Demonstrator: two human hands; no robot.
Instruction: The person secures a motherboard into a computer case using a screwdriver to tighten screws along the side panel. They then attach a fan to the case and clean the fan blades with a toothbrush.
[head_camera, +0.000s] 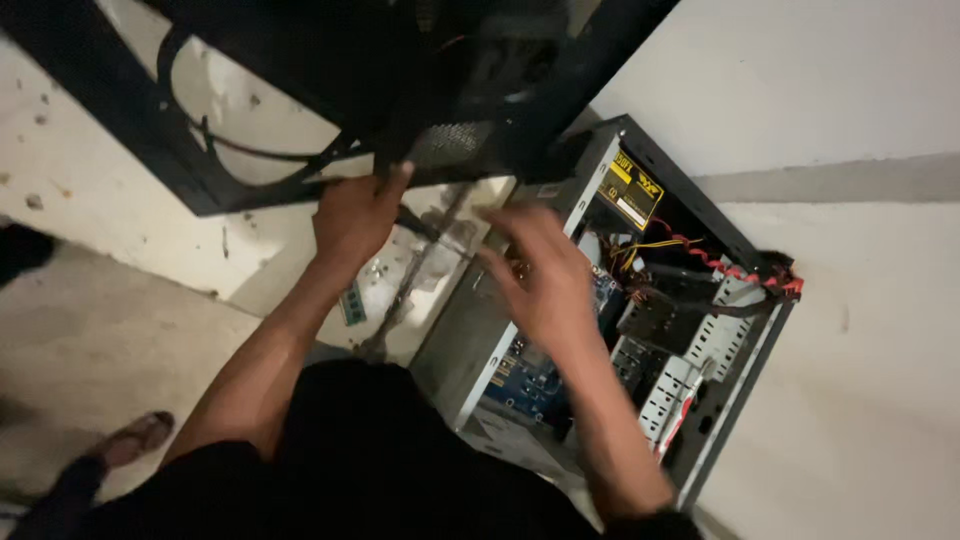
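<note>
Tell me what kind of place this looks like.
Probably an informal computer repair spot on a bare concrete floor rather than a proper bench. An open desktop computer case lies on its side with circuit board and cables exposed, a black side panel is gripped by the left hand, and loose parts lie nearby.

Left hand (357, 215) raised, arm extended, fingers curled in a grip, right hand (540, 275) blurred, fingers spread loosely, forearm angled inward
</note>
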